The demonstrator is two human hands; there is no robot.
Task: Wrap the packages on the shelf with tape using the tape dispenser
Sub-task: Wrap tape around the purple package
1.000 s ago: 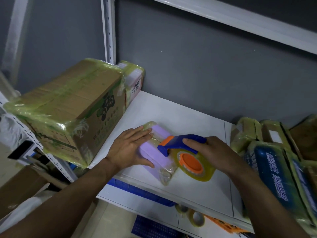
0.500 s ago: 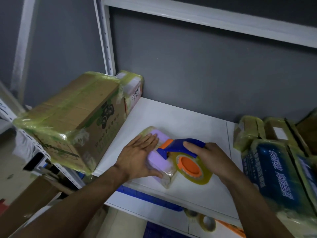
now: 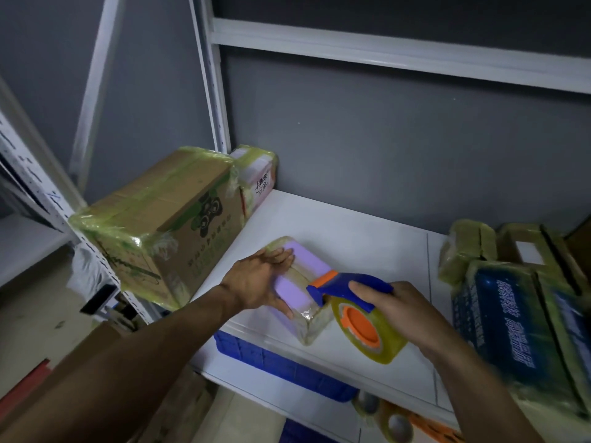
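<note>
The left hand (image 3: 260, 279) is pressing flat on the purple package (image 3: 300, 282) lying on the shelf (image 3: 361, 244); the right hand (image 3: 399, 310) is gripping the dispenser (image 3: 355, 302) against the package's right end.

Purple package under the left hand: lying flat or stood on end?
Lying flat. The purple package rests broad face up on the shelf, with the left hand spread flat on top.
</note>
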